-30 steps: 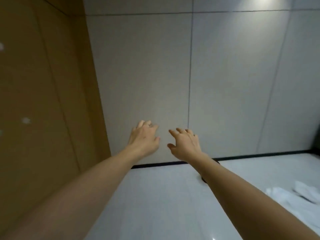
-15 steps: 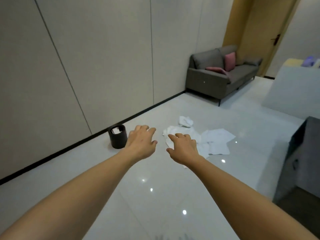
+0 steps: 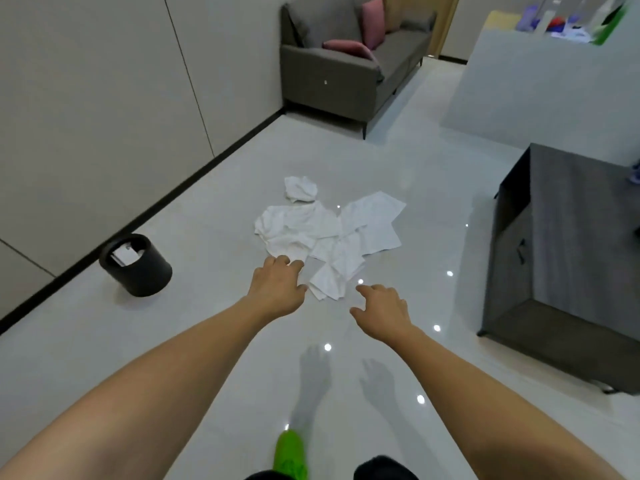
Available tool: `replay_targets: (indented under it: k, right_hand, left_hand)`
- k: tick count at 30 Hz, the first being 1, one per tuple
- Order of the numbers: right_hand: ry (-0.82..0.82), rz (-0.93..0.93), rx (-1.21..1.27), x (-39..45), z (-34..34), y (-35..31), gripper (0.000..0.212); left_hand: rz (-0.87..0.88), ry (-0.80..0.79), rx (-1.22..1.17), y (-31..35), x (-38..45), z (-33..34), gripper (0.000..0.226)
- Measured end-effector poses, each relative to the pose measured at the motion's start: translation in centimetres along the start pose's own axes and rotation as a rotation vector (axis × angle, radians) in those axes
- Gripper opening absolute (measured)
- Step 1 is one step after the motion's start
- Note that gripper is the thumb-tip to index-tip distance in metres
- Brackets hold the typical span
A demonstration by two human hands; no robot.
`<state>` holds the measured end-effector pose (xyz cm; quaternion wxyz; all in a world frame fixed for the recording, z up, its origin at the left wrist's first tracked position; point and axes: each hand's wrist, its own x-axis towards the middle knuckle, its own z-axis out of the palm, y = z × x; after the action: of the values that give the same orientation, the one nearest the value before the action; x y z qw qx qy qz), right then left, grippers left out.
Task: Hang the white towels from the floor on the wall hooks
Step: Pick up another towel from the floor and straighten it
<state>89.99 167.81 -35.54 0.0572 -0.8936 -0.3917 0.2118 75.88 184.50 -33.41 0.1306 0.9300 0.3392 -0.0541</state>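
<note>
Several white towels lie crumpled and spread in a heap on the glossy pale floor, straight ahead of me. One small towel is balled up at the heap's far edge. My left hand reaches forward with loosely spread fingers and holds nothing; in the image it overlaps the heap's near edge. My right hand is stretched out beside it, fingers spread and empty, just right of the nearest towel corner. No wall hooks are in view.
A black round bin stands by the left wall's dark skirting. A grey sofa with pink cushions is at the far end. A dark grey cabinet stands on the right. A green shoe shows at the bottom.
My view has swung from the bare wall corner round to the right and down onto the floor. The towels are now closer and central. Both hands stay stretched out and empty.
</note>
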Motion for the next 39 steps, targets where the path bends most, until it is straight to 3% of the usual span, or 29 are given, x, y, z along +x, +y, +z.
replay_targets:
  k: [11,20,26,32,39]
  right_hand:
    - [-0.143,0.155,0.111,19.0,1.9,4.2,0.053]
    - [-0.389,0.215,0.267,37.0,3.7,9.6,0.049]
    - [-0.425,0.317,0.319,46.3,5.3,12.1,0.038]
    - [-0.477,0.415,0.420,55.5,15.5,14.2,0.036]
    - [-0.443,0.675,0.555,66.1,37.6,18.4,0.023]
  left_hand:
    - [0.034,-0.177,-0.028,-0.6,20.5,4.6,0.051]
    - [-0.132,-0.394,-0.040,-1.9,36.0,9.7,0.054]
    - [-0.212,-0.459,-0.175,-1.2,44.5,13.4,0.048]
    - [-0.143,-0.553,-0.207,-4.2,53.8,24.6,0.046]
    - [-0.140,-0.633,-0.192,-12.2,63.6,45.3,0.042]
